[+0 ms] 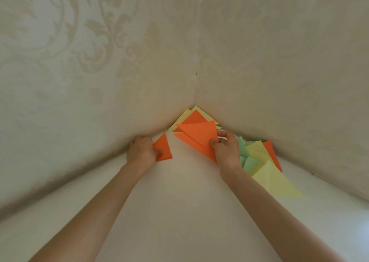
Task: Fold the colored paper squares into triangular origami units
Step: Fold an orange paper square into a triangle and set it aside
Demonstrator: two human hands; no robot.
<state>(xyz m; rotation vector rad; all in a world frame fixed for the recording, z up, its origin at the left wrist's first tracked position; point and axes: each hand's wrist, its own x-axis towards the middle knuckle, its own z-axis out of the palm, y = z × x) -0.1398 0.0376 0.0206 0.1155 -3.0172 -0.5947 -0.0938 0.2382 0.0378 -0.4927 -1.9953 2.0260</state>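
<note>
Left hand (140, 149) pinches a small orange triangle (162, 148) at its left edge: thumb on top, the other fingers (137, 139) curled tight, knuckles close to the left wall (79, 81). The triangle sticks out to the right of those fingers, apex pointing away from the person, low over the white desk (179, 201). Can't tell if it touches the surface.

Right hand (226, 153) holds a bigger orange folded sheet (196, 136) by its right side. Thumb pressed on the top face, index hooked round the right corner, so the right fingers (212, 141) are in a narrow grip. The sheet spreads out left of them, 2 layers showing w/ a diagonal fold line, long point running down toward the wrist. A strip of desk lies btwn the two hands; the two orange pcs are near but apart.

Just beyond the right fingers, jammed in the corner where the walls meet: stack of flat triangles (196, 116), orange on top, pale yellow edges poking out behind. The held sheet overlaps it in view; contact unclear.

Right of the right fingers, along the right wall (289, 81): loose pile of coloured sheets (257, 153), green, pale yellow & one orange at the wall side, partly hidden behind the hand. A yellow sheet (273, 179) lies nearest the person.

Both forearms (89, 211) reach in from the bottom of view. Walls have pale floral wallpaper.
</note>
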